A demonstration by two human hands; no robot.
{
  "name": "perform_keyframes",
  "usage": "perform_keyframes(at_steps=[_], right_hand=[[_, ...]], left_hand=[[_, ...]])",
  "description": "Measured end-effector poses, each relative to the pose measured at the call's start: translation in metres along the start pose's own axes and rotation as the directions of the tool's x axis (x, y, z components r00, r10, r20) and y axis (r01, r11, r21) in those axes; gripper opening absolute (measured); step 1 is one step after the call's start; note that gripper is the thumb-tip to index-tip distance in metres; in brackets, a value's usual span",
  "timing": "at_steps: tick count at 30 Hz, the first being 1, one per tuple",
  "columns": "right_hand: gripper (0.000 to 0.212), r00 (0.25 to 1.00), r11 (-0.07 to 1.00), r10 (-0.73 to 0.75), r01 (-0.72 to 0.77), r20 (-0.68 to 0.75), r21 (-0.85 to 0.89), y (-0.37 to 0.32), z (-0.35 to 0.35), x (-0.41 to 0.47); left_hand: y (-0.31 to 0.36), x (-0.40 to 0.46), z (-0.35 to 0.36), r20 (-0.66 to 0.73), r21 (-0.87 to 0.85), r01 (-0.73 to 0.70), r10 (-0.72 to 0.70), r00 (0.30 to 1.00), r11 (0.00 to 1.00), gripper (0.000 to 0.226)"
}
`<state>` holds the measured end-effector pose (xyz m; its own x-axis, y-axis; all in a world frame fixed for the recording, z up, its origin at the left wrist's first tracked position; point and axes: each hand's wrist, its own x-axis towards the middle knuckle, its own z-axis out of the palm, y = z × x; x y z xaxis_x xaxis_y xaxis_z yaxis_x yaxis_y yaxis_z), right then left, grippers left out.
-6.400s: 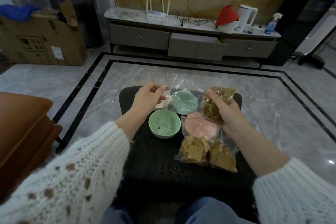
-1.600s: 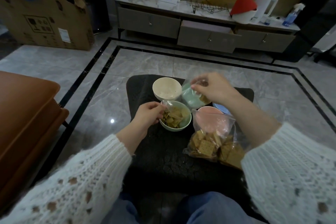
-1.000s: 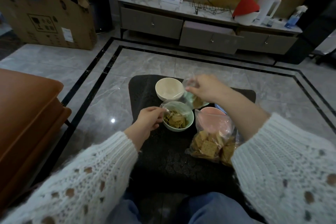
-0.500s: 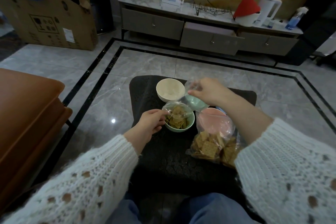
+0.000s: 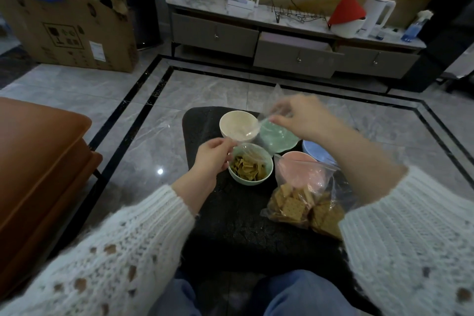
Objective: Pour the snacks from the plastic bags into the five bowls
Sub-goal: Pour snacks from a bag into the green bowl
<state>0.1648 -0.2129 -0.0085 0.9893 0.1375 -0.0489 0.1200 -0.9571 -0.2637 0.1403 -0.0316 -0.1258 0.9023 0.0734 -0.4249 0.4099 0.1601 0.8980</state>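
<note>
A near green bowl (image 5: 266,174) holds yellowish chips. Behind it stand a cream bowl (image 5: 237,126), a far green bowl (image 5: 279,138), a pink bowl (image 5: 295,161) and a blue bowl (image 5: 315,152) partly hidden by my right arm. Both hands hold a clear, nearly empty plastic bag (image 5: 259,133) stretched over the bowls. My left hand (image 5: 213,159) pinches its lower end beside the near green bowl. My right hand (image 5: 300,118), blurred, lifts its upper end. A second bag of square crackers (image 5: 302,205) lies to the right in front of the pink bowl.
The bowls sit on a small black table (image 5: 230,226) between my knees. An orange seat (image 5: 38,167) stands at the left. A TV cabinet (image 5: 295,43) with an open drawer runs along the far wall, and a cardboard box (image 5: 71,31) is at the back left.
The chips left the clear bag and now lie in the near green bowl. My right hand has raised the bag's top end higher and to the right, pulling the emptied bag up.
</note>
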Motion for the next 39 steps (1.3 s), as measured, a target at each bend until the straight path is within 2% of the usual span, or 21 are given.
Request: perform_keyframes(at_steps=[3, 4, 7, 9, 13, 15, 17, 19, 20, 23, 26, 29, 31, 33, 35, 39], right_hand=[[0.036, 0.996, 0.999, -0.024, 0.026, -0.087, 0.018, -0.003, -0.018, -0.001], [0.038, 0.998, 1.000, -0.028, 0.028, -0.052, 0.001, -0.003, -0.015, -0.003], [0.044, 0.995, 1.000, 0.014, -0.012, 0.101, -0.019, 0.007, 0.010, -0.008], [0.050, 0.995, 0.996, 0.035, -0.041, 0.090, 0.073, 0.012, 0.013, -0.011], [0.077, 0.994, 0.930, 0.076, -0.097, 0.074, 0.353, 0.019, -0.011, -0.013], [0.070, 0.992, 0.903, 0.074, -0.110, 0.102, 0.415, 0.025, -0.017, -0.015], [0.045, 0.991, 0.867, 0.071, -0.116, 0.109, 0.484, 0.029, -0.011, -0.016], [0.025, 0.995, 0.849, 0.097, -0.096, 0.024, 0.520, 0.034, 0.000, -0.015], [0.021, 0.992, 0.843, 0.118, -0.082, -0.033, 0.531, 0.037, 0.003, -0.015], [0.022, 0.975, 0.787, 0.181, -0.063, -0.132, 0.614, 0.043, 0.008, -0.014], [0.019, 0.967, 0.748, 0.229, -0.101, -0.112, 0.656, 0.046, 0.015, -0.012], [0.016, 0.959, 0.615, 0.277, -0.125, -0.064, 0.778, 0.044, 0.019, -0.010], [0.014, 0.951, 0.556, 0.302, -0.124, -0.061, 0.822, 0.040, 0.017, -0.010], [0.014, 0.944, 0.585, 0.314, -0.104, -0.106, 0.804, 0.033, 0.014, -0.012], [0.015, 0.936, 0.571, 0.314, -0.053, -0.159, 0.819, 0.024, 0.011, -0.014], [0.013, 0.925, 0.443, 0.347, -0.019, -0.152, 0.896, 0.006, 0.004, -0.018]], left_hand=[[0.004, 0.004, -0.001, -0.013, 0.013, -0.104, 0.104, 0.995, 0.995, 0.011], [0.002, 0.004, -0.001, 0.003, 0.050, -0.090, 0.090, 0.996, 0.995, 0.012], [-0.011, 0.006, -0.002, 0.011, 0.065, 0.073, -0.074, 0.997, 0.995, 0.007], [-0.013, 0.011, -0.006, -0.016, 0.053, 0.082, -0.081, 0.997, 0.995, 0.008], [-0.010, 0.017, -0.012, -0.022, -0.001, 0.067, -0.067, 0.997, 0.998, 0.009], [-0.012, 0.020, -0.016, -0.018, 0.003, 0.082, -0.082, 0.996, 0.997, 0.009], [-0.017, 0.022, -0.019, -0.005, 0.007, 0.100, -0.100, 0.995, 0.995, 0.010], [-0.022, 0.024, -0.020, -0.006, 0.004, 0.121, -0.121, 0.993, 0.993, 0.009], [-0.023, 0.024, -0.020, -0.014, -0.006, 0.130, -0.130, 0.991, 0.992, 0.008], [-0.024, 0.026, -0.019, -0.037, -0.022, 0.132, -0.133, 0.990, 0.991, 0.007], [-0.018, 0.026, -0.018, -0.079, -0.033, 0.107, -0.109, 0.991, 0.994, 0.006], [-0.011, 0.022, -0.015, -0.052, -0.129, 0.039, -0.046, 0.998, 0.991, 0.006], [-0.005, 0.017, -0.014, 0.017, -0.188, -0.009, 0.012, 1.000, 0.982, 0.010], [0.001, 0.011, -0.014, 0.066, -0.236, -0.030, 0.047, 0.997, 0.971, 0.015], [0.006, 0.006, -0.014, 0.041, -0.229, -0.060, 0.072, 0.997, 0.971, 0.020], [0.014, -0.013, -0.023, -0.015, -0.175, -0.095, 0.094, 0.995, 0.980, 0.040]])
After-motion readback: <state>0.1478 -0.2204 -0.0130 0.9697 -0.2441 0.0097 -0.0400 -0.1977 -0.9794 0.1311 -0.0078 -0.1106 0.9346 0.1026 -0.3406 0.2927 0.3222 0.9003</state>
